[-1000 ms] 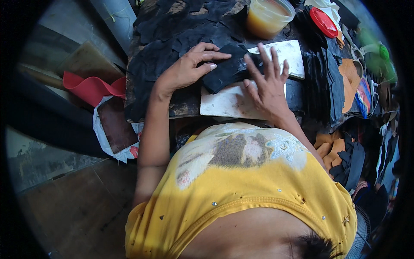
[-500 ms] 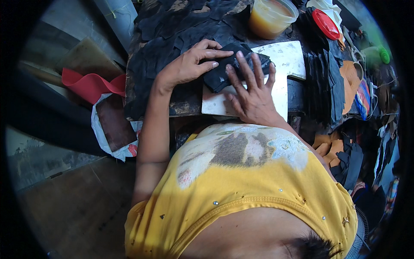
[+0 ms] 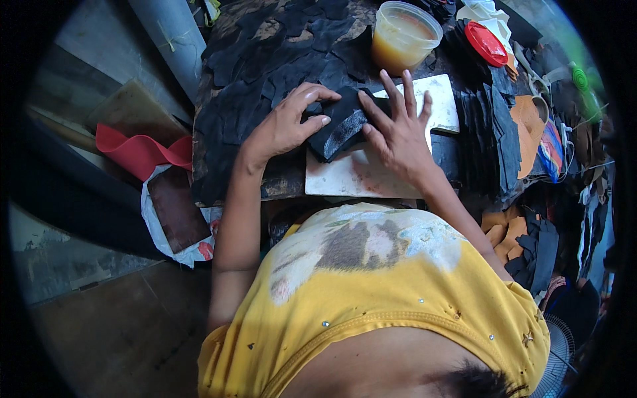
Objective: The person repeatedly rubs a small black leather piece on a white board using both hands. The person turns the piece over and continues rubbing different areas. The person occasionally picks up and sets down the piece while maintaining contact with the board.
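Both hands lie on a black leather piece [image 3: 342, 126], which rests on a pale work board [image 3: 371, 176] at the near edge of the desk [image 3: 282, 182]. The left hand [image 3: 285, 126] holds the left side of the piece: its fingers [image 3: 315, 121] are curled, with the thumb pressed on the top of the piece and the other fingers bent over its far edge. The right hand [image 3: 398, 136] lies flat on the right side of the piece, its fingers spread and stretched out, pressing down and not closed around anything. The fingertips of this hand reach toward the far edge of the board.

Many black leather cutouts [image 3: 279, 66] cover the left and far parts of the desk. Just behind the board, at the far edge, stands a plastic tub of amber liquid [image 3: 401, 36], open at the top. A red lid [image 3: 486, 43] lies near it, toward the far right corner. On the right side of the desk there is a stack of dark pieces [image 3: 491, 139], and beside it an orange-brown leather piece [image 3: 527, 126]. Off the left edge of the desk, lower down, lies a red curved sheet [image 3: 136, 149]. The person wears a yellow shirt [image 3: 398, 298].
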A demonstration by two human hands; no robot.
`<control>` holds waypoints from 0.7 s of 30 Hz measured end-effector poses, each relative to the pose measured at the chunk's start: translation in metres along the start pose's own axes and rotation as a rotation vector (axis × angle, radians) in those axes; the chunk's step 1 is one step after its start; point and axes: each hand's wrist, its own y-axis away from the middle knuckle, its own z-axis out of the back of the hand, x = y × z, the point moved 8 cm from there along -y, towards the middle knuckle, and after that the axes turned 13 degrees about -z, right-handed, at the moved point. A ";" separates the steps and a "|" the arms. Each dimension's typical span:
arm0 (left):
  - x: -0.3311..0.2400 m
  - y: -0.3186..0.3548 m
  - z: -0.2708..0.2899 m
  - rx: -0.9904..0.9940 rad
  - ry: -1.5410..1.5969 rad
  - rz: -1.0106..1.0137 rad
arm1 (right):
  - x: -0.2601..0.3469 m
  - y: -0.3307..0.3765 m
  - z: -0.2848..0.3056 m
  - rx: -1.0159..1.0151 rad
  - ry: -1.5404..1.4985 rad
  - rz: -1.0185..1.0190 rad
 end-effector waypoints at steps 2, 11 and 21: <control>0.003 0.005 -0.001 -0.051 0.044 0.054 | 0.000 0.009 -0.003 -0.007 0.152 -0.005; 0.009 0.008 -0.007 -0.128 0.114 0.037 | 0.019 -0.011 -0.013 0.095 0.193 0.063; 0.016 0.015 -0.009 -0.227 0.222 0.060 | 0.020 -0.013 -0.014 0.127 0.255 0.102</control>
